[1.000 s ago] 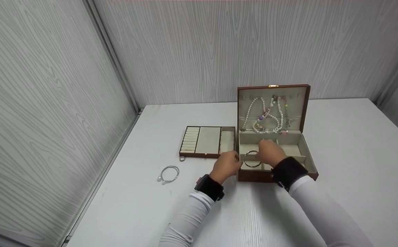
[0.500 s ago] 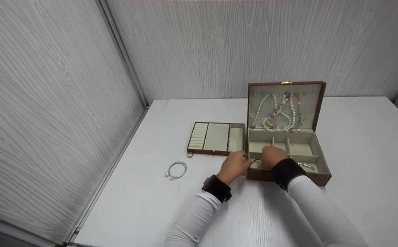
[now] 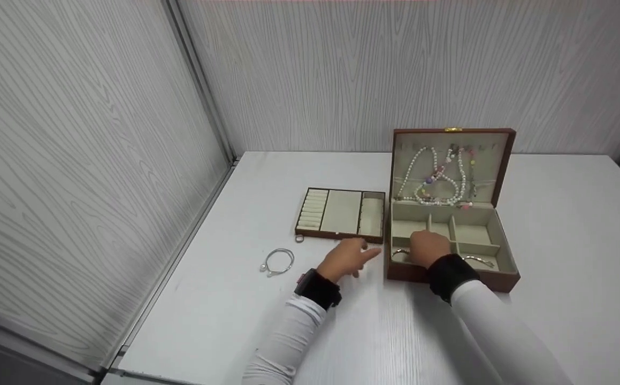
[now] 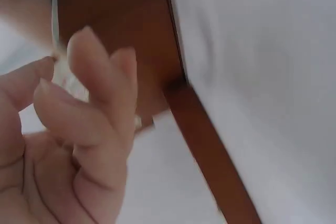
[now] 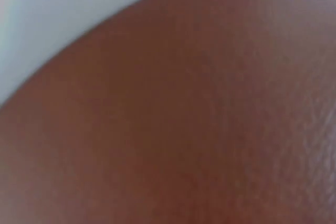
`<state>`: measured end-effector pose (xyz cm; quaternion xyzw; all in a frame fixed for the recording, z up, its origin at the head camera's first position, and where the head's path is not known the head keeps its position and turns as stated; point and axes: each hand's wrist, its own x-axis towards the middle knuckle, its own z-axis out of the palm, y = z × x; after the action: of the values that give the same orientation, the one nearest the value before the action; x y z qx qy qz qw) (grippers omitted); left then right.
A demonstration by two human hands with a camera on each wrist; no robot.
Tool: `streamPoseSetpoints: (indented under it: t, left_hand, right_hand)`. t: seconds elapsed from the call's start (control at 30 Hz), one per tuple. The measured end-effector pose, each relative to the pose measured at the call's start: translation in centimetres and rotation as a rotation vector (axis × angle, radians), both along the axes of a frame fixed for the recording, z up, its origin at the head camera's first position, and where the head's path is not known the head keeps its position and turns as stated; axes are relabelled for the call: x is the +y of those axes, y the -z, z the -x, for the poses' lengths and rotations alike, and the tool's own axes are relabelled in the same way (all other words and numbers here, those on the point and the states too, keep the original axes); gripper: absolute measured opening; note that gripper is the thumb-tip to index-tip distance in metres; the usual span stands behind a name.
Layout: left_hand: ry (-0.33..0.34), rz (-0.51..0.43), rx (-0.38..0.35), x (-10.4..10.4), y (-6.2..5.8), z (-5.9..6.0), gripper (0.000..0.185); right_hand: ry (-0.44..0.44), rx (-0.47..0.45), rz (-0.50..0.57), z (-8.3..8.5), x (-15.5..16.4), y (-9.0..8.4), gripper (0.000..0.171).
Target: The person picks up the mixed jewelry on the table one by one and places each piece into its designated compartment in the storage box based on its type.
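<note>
In the head view my right hand (image 3: 429, 249) reaches down into the front left compartment of the brown jewelry box (image 3: 414, 271). Its fingers are hidden by the hand's back, at a gold bangle (image 3: 399, 252) whose curve shows on the left. My left hand (image 3: 346, 258) is above the table, just left of the box. Nothing is between its loosely bent fingers, which the left wrist view shows close up (image 4: 84, 114). A second bracelet (image 3: 478, 261) lies in the front right compartment. Blurred brown fills most of the right wrist view.
Pearl and colored-bead necklaces (image 3: 441, 184) hang inside the raised lid (image 3: 494, 176). A lift-out tray (image 3: 343, 211) with ring slots lies left of the box. A ring (image 3: 299, 238) lies at its front corner, and a silver bracelet (image 3: 278, 262) lies nearer on the table.
The bangle, held up over the box by my right hand, has gone down into the front left compartment. My left hand has drawn back left from the box's edge. The head view has shifted.
</note>
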<state>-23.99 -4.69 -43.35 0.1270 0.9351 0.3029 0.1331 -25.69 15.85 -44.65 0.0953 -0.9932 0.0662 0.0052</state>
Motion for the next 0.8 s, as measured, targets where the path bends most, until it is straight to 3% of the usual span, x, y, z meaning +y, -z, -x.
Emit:
streamPoseSetpoints:
  t: [0.07,0.13,0.23,0.33,0.43,0.5,0.67,0.8]
  left_hand:
    - [-0.023,0.042,0.012,-2.9,-0.2,0.3,0.049]
    - [-0.075,0.112,0.071,-5.9,-0.5,0.5,0.042]
    - [-0.194,0.233,0.177,-9.7,-0.4,0.4,0.028]
    - [-0.331,0.339,0.236,-12.3,0.0,0.2,0.017]
    - [-0.422,0.429,0.263,-13.7,0.7,0.0,0.015]
    - [-0.448,0.466,0.264,-14.0,1.1,-0.1,0.017]
    - [-0.439,0.516,0.239,-14.0,1.6,0.0,0.017]
    - [-0.436,0.564,0.276,-14.0,1.9,0.3,0.017]
  right_hand:
    - [0.016,0.004,0.049,-0.1,-0.2,-0.1,0.013]
    - [0.039,0.011,0.106,-0.5,-0.7,-0.9,0.016]
    - [0.081,0.060,0.218,-1.2,-2.1,-2.4,0.027]
    - [0.067,0.150,0.315,-1.9,-4.2,-3.6,0.035]
    - [-0.007,0.191,0.356,-2.8,-6.8,-3.9,0.038]
    - [-0.062,0.165,0.355,-3.4,-8.5,-3.6,0.039]
    - [-0.152,0.007,0.285,-4.6,-11.6,-1.9,0.041]
    - [-0.183,-0.102,0.228,-5.1,-13.0,-0.8,0.038]
